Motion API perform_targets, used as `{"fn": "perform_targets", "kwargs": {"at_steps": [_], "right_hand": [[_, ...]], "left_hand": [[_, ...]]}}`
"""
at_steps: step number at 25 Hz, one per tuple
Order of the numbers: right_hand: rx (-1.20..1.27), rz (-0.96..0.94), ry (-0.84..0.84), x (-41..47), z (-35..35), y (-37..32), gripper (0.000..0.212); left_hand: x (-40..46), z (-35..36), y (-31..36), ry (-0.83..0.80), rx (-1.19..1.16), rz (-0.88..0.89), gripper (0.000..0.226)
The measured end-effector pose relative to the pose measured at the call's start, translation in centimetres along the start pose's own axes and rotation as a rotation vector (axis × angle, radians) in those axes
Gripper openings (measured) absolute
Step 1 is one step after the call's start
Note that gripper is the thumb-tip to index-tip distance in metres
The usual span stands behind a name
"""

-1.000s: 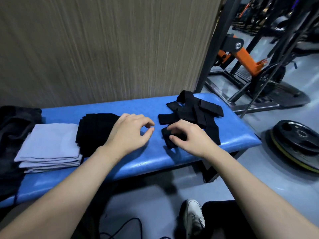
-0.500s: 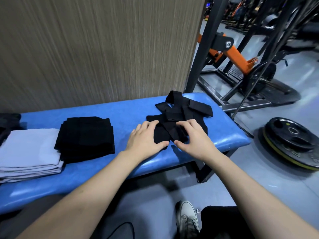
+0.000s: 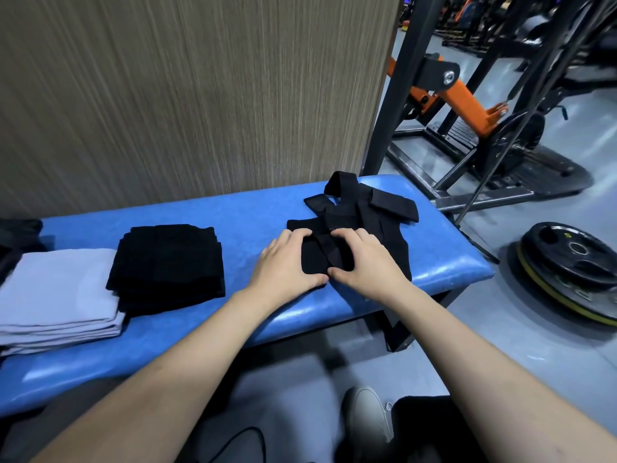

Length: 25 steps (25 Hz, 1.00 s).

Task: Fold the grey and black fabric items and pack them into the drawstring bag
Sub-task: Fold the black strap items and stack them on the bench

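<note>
Hands side by side: left hand (image 3: 286, 262), right hand (image 3: 362, 262) gripping black strap bundle (image 3: 364, 212).

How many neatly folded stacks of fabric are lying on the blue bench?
2: a grey stack at the left end, and a black stack right beside it. More dark fabric lies at the left edge, partly cut off.

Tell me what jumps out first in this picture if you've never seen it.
Two bare hands, left hand and right hand, grip a loose black strappy pile at the right end of a bright blue bench. Left of them sit a folded black stack and a folded grey stack.
</note>
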State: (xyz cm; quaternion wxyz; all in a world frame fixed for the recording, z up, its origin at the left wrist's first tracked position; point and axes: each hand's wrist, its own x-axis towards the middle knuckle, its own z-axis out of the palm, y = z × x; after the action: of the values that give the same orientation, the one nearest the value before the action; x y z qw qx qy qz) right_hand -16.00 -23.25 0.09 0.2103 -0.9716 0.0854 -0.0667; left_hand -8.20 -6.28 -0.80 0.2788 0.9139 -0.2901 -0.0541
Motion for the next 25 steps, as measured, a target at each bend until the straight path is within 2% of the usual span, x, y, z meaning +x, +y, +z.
{"fn": "perform_targets", "kwargs": {"at_steps": [3, 8, 10, 13, 18, 21, 25], "right_hand": [[0.104, 0.036, -0.024, -0.2, -0.2, -0.4, 0.061], [0.396, 0.089, 0.022, -0.6, -1.5, -1.4, 0.057], [0.501, 0.136, 0.026, -0.7, -2.1, -1.5, 0.057], [0.613, 0.187, -0.023, -1.1, -3.1, -1.2, 0.057], [0.662, 0.203, -0.204, -1.5, -3.3, -0.3, 0.061], [0.648, 0.167, -0.223, -1.7, -3.1, -0.7, 0.063], [0.482, 0.100, -0.212, -1.9, -2.6, -2.3, 0.070]], "left_hand": [[-0.3, -0.3, 0.3, 0.012, -0.165, 0.021, 0.075], [-1.0, -1.3, 0.7, 0.125, -0.325, 0.049, 0.063], [-1.3, -2.0, 0.4, 0.192, -0.280, 0.077, 0.054], [-1.5, -3.2, -0.5, 0.318, -0.090, 0.193, 0.037], [-2.0, -4.7, -1.9, 0.397, 0.061, 0.262, 0.028], [-2.5, -5.4, -2.0, 0.386, 0.023, 0.287, 0.022], [-2.9, -5.9, -2.0, 0.303, -0.094, 0.324, 0.014]]}}
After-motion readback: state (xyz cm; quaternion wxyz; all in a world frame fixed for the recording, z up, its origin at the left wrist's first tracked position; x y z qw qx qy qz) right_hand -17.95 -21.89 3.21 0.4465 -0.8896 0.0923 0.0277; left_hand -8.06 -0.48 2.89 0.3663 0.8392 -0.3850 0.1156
